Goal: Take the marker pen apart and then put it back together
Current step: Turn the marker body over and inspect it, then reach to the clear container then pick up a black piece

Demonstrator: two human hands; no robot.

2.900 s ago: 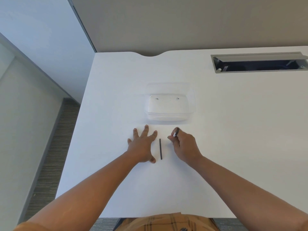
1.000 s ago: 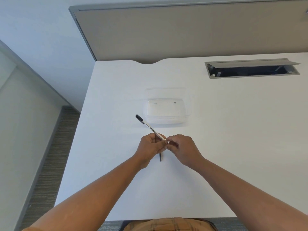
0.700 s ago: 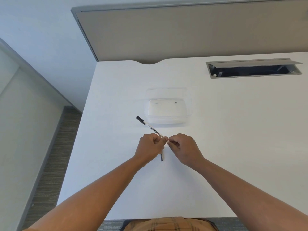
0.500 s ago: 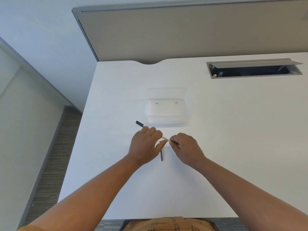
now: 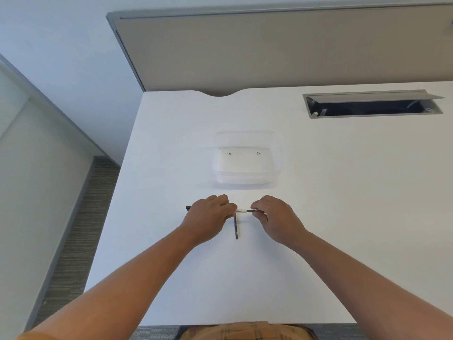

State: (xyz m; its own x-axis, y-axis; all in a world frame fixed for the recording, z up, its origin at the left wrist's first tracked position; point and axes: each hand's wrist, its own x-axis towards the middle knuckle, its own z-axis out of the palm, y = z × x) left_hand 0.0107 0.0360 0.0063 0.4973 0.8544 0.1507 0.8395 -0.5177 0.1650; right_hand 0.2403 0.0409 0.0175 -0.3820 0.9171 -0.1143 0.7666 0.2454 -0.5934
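Head view over a white desk point(image 5: 318, 217). Left hand point(image 5: 208, 218) is closed round the marker pen point(image 5: 241, 211), held level, w/ its black end sticking out past the knuckles. Right hand point(image 5: 274, 217) pinches a thin dark piece at the pen's other end. A separate dark rod point(image 5: 236, 228) lies on the desk btwn the hands. A clear plastic box point(image 5: 246, 165) sits just beyond.

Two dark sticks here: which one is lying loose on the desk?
The thin black rod between the hands, pointing toward the person, untouched. The other, the marker pen, lies crosswise, gripped by both hands.
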